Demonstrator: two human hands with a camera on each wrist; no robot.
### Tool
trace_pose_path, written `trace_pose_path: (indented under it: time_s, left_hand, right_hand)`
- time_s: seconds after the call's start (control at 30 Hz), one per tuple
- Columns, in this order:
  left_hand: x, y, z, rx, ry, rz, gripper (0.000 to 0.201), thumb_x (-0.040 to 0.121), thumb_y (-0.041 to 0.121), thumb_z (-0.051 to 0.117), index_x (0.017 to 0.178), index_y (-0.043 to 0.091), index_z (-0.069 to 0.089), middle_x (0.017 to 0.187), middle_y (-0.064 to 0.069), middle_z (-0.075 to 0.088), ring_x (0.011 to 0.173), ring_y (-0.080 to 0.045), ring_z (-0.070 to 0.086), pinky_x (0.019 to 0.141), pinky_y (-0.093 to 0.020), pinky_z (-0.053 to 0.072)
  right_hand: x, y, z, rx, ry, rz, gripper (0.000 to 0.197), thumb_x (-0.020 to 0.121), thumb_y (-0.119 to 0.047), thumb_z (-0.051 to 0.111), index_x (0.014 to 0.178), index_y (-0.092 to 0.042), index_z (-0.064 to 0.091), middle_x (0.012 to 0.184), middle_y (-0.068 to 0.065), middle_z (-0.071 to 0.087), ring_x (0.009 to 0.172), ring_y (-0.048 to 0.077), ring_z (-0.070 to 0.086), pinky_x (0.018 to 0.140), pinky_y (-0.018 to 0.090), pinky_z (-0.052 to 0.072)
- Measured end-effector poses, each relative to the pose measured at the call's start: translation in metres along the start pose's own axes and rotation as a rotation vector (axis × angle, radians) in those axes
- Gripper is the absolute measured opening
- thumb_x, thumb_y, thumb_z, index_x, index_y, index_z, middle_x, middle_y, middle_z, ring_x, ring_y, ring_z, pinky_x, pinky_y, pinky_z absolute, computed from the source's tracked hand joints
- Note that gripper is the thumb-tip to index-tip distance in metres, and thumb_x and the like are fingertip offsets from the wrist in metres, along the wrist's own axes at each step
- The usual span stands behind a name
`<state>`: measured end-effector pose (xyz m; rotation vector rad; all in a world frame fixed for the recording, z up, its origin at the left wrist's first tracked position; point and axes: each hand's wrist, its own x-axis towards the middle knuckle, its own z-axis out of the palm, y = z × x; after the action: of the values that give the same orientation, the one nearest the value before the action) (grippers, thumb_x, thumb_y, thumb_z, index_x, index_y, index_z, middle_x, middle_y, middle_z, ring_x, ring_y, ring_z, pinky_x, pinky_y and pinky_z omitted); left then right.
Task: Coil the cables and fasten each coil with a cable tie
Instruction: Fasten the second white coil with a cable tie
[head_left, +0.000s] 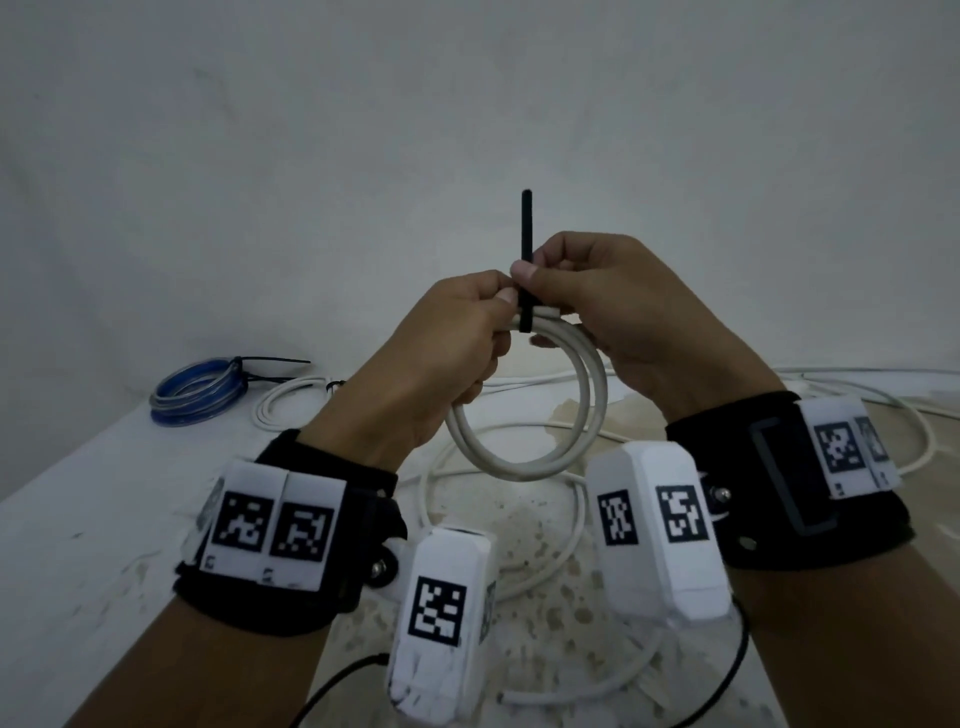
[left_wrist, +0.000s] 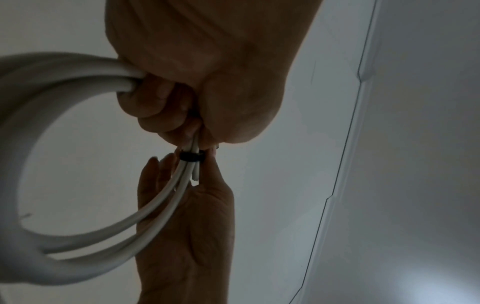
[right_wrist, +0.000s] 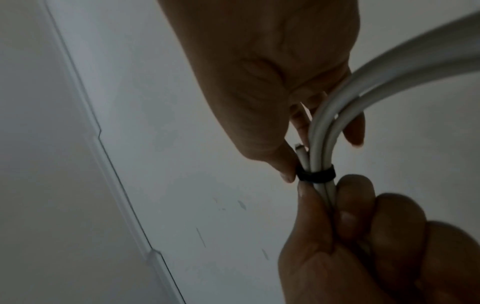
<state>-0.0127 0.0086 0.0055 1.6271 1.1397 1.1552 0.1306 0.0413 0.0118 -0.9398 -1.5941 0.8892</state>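
Head view, near first: wrist bands carry only square code markers, no readable writing or brands. Above the counter (head_left: 78, 499) my left hand (head_left: 441, 353) is clenched round the white coil (head_left: 524, 415) so the loops can't spring apart, while my right hand (head_left: 613, 306) pinches the black tie (head_left: 526, 260) wrapped round them, tail up, I'd guess for cinching. Farther back, a blue coil (head_left: 195, 392) sits already tied.
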Motion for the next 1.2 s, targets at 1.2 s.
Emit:
trace_pose_path:
  time_s: [1.2]
  left_hand:
    - [0.005, -0.011, 0.007, 0.195, 0.024, 0.148, 0.037, 0.106, 0.030, 0.037, 0.076, 0.029, 0.058, 0.051, 0.013, 0.039, 0.043, -0.004, 0.030, 0.047, -0.023, 0.026]
  right_hand:
    - [0.005, 0.008, 0.008, -0.122, 0.170, -0.069, 0.023, 0.094, -0.020, 0.064, 0.083, -0.003, 0.075, 0.074, 0.015, 0.071, 0.066, 0.027, 0.071, 0.060, 0.038, 0.062]
